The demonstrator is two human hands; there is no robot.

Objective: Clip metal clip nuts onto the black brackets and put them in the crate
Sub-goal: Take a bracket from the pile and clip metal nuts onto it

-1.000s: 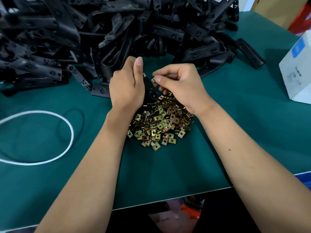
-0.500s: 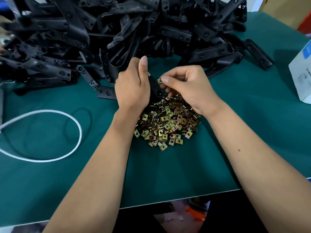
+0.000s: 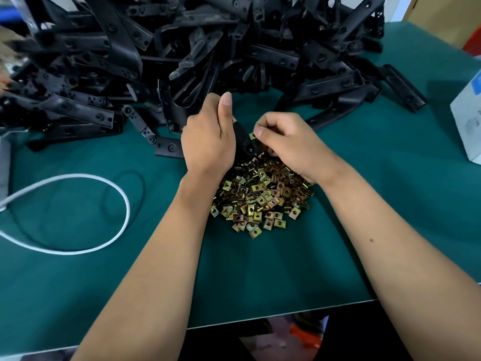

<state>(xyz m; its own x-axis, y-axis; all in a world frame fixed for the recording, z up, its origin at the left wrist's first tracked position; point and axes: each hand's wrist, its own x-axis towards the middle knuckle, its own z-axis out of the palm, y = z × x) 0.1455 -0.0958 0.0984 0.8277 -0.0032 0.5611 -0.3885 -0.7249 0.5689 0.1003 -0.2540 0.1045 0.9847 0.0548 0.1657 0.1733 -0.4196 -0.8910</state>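
Observation:
My left hand (image 3: 208, 136) grips a black bracket (image 3: 246, 142), thumb pointing up along it. My right hand (image 3: 289, 144) pinches a brass-coloured clip nut (image 3: 252, 136) against the bracket's edge. Both hands hover just above a heap of loose clip nuts (image 3: 260, 199) on the green table. A big pile of black brackets (image 3: 182, 53) fills the back of the table, just beyond my hands. No crate is in view.
A white cable loop (image 3: 104, 183) lies on the green mat (image 3: 260, 277) at the left. A white box (image 3: 468, 121) stands at the right edge. The table's front edge (image 3: 281, 315) runs below my forearms.
The camera has tilted, so everything sits lower in view. My hands stay together on the bracket, and the right hand has brought the clip nut down onto the bracket's edge.

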